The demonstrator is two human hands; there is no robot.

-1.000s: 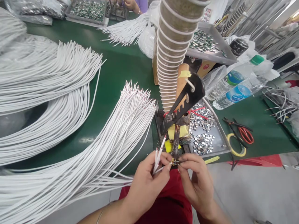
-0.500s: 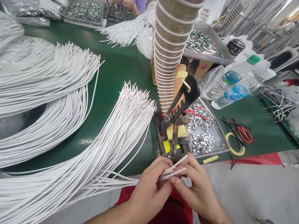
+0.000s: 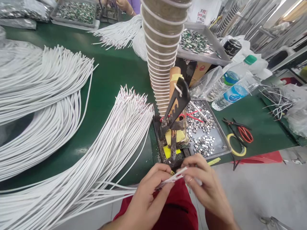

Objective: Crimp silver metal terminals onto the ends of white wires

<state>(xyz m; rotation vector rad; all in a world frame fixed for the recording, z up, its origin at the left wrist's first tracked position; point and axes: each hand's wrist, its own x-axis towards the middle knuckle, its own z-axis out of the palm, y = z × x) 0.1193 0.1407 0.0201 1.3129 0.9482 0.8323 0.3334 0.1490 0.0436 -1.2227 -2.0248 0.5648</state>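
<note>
My left hand point(image 3: 150, 188) is closed on a few thin white cables point(image 3: 171, 179) near their ends, which point right. My right hand point(image 3: 203, 183) pinches the same cable ends with its fingertips, just below the table's front edge. The cables trail left to a big fanned bundle of white cables point(image 3: 103, 150) on the green table point(image 3: 115, 76). Right above my hands stands a small black crimping tool point(image 3: 174, 115) with a toothed lever. Beside it, a metal tray point(image 3: 220, 140) holds several small shiny metal clips point(image 3: 203, 140).
More white cable bundles point(image 3: 40, 86) fill the left of the table. A tall spool wound with white cord point(image 3: 163, 48) rises behind the tool. Two water bottles point(image 3: 230, 86), red-handled scissors point(image 3: 242, 131), a yellow tape ring point(image 3: 233, 145) lie right. Another person's hand point(image 3: 124, 4) works at the far edge.
My hands moved down from the tool's tip. The cable ends, upright in my left hand a second ago, now lie level and pointing right, with my right fingers on them.
</note>
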